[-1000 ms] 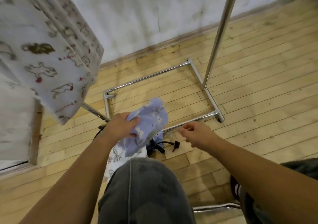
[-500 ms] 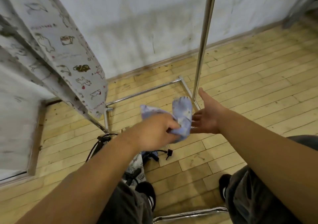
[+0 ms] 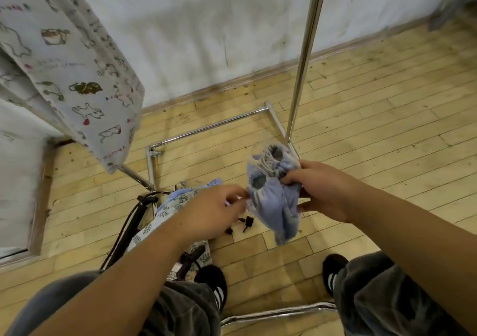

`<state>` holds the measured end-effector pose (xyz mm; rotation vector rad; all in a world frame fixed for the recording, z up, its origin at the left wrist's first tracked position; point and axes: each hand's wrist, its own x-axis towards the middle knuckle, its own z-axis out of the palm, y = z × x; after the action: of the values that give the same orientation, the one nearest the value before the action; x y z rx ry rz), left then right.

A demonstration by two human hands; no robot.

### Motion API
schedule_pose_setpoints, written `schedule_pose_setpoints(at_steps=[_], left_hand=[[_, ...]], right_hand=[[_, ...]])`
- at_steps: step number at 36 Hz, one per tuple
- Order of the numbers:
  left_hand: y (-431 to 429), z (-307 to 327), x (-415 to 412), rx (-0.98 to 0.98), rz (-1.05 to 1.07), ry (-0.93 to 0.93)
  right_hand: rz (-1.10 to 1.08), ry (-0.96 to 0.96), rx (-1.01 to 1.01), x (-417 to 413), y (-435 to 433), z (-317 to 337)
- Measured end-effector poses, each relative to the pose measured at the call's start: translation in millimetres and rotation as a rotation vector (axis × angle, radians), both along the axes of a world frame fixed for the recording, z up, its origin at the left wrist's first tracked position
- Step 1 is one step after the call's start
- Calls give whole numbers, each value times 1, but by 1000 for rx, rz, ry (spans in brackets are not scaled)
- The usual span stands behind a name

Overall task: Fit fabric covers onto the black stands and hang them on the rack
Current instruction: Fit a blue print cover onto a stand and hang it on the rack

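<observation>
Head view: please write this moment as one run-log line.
phase: cover not yet on a stand | right hand: grips blue cover | left hand: pinches its edge | black stand: on floor

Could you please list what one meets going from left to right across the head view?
hanging printed cover → black stand → leaf-print fabric → left hand → blue fabric cover → right hand

Scuffed white wall [image 3: 206,25], wooden plank floor [image 3: 387,129]
</observation>
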<state>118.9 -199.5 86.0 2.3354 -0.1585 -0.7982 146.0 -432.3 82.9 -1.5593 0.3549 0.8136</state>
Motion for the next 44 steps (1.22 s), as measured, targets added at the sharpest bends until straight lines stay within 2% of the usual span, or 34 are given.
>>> schedule_pose_setpoints(at_steps=[3,5,8,12,15,18,23,33,38,44], left_hand=[[-7,8,12,-197,240,25],[-11,9,18,-235,221,-10],[-16,4,21,-136,125,-107],[-20,1,22,-22,86,-178],[-18,3,25,-110,159,-156],[-13,3,28,-159,222,-204],[-6,8,31,-216,347,-265],[-6,18,36,-260,470,-222],[-7,30,34,-356,397,-182],[-8,29,31,-322,108,-3]], right_hand=[[91,-24,-47,-4,6,2],[127,-24,-64,-4,9,1],[139,-40,-84,-2,12,-1],[140,-30,5,1,20,0],[77,-8,49,3,27,1],[21,-28,39,6,32,2],[-91,52,27,13,37,2],[-185,-34,-40,17,38,-2],[-249,-29,-19,19,34,-2],[-329,-25,97,21,32,-1]])
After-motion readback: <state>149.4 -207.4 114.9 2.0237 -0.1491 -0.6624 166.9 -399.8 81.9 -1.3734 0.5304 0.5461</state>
